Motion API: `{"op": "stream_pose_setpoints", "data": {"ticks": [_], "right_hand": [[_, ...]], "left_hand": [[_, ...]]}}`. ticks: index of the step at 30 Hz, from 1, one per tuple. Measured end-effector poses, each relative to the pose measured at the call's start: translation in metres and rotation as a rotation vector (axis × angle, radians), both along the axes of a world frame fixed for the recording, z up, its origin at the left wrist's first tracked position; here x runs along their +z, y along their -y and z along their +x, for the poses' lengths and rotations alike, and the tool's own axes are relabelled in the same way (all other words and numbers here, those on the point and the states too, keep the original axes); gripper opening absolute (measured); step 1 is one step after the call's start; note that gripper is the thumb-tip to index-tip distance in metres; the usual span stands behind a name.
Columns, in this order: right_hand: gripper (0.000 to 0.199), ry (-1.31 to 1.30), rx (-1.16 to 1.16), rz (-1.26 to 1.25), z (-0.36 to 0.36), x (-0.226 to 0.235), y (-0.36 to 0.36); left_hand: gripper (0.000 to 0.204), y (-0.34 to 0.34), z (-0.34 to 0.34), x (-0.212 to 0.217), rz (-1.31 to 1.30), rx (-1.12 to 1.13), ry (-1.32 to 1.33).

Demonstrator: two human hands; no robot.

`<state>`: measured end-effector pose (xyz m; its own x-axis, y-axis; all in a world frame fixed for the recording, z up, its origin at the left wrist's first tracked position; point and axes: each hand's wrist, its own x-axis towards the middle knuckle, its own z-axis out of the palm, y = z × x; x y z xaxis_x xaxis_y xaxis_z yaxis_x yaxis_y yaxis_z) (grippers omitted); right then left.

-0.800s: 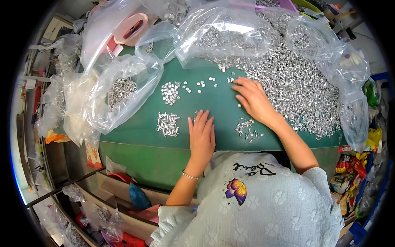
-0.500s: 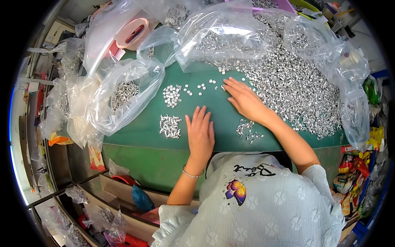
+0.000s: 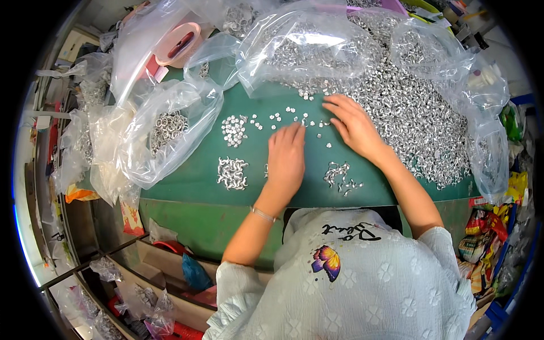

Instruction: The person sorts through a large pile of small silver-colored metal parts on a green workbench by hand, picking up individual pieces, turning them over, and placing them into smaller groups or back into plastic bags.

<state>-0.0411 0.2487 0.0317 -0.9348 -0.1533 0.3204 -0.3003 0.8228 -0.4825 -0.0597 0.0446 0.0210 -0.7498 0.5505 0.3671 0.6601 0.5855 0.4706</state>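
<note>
My left hand [image 3: 286,156] is over the middle of the green table, its fingers curled and pressed together. Its fingertips reach small silver flower-shaped metal pieces [image 3: 304,117]; whatever they pinch is hidden. Fingers stretched, my right hand [image 3: 357,127] lies at the left edge of a large heap of silver metal pieces [image 3: 419,107], beside a few loose ones. To the left sits a cluster of flower-shaped pieces [image 3: 234,131]. Nearer me are a small pile of curved silver pieces [image 3: 232,173] and a looser scatter of them [image 3: 338,174].
Clear plastic bags [image 3: 306,48] lie across the back and over the heap. An open bag of silver rings [image 3: 169,129] is at the left. Behind it stands a pink oval container [image 3: 180,46]. Below the table's front edge are divided drawers [image 3: 164,277] with bagged parts.
My left hand has moved forward and right, its fingers curling in. My right hand has shifted right toward the heap, and a few flower-shaped pieces now show between the hands.
</note>
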Motion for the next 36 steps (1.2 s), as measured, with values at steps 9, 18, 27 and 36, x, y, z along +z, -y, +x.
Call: {"op": "stream_pose_setpoints", "data": {"ticks": [9, 18, 27, 36], "right_hand": [[0.008, -0.063, -0.088, 0.175, -0.006, -0.012, -0.006], [0.009, -0.128, -0.312, 0.217, -0.019, -0.003, -0.008], [0.041, 0.14, 0.187, 0.079, -0.001, -0.015, 0.027], [0.045, 0.408, 0.034, -0.004, 0.04, 0.014, 0.029]], "left_hand": [[0.018, -0.01, -0.04, -0.011, -0.13, 0.0, -0.026], [0.018, -0.005, -0.071, -0.007, 0.287, 0.069, 0.179], [0.027, -0.005, -0.062, -0.01, 0.184, -0.022, 0.074], [0.043, 0.012, -0.055, -0.008, 0.054, -0.023, 0.079]]}}
